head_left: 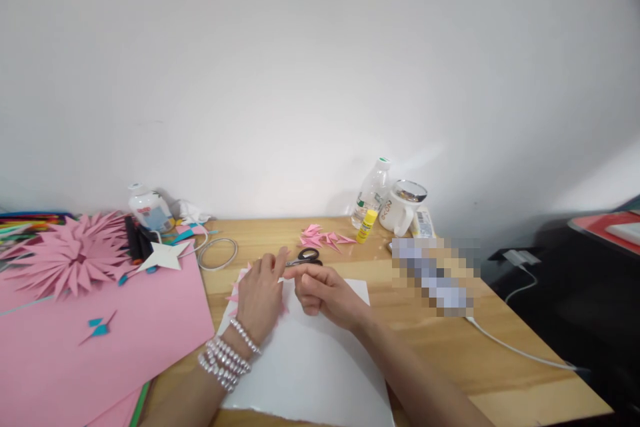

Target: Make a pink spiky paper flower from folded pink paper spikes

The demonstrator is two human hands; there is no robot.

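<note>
My left hand (260, 293), with pearl bracelets on the wrist, lies flat over a small pink folded paper piece (236, 291) on a white sheet (310, 360). My right hand (323, 290) is beside it, fingers curled, index finger stretched toward the left hand's fingertips. Black-handled scissors (305, 257) lie just beyond both hands, untouched. A small heap of pink folded paper points (323, 237) sits farther back.
Large pink paper sheets (90, 340) and a pink spiky paper flower (70, 253) fill the left. A white paper star (164, 255), wire ring (217, 253), glue jar (149, 208), water bottle (370, 193), yellow glue stick (367, 225), white mug (405, 207) and a cable (515, 347) lie about.
</note>
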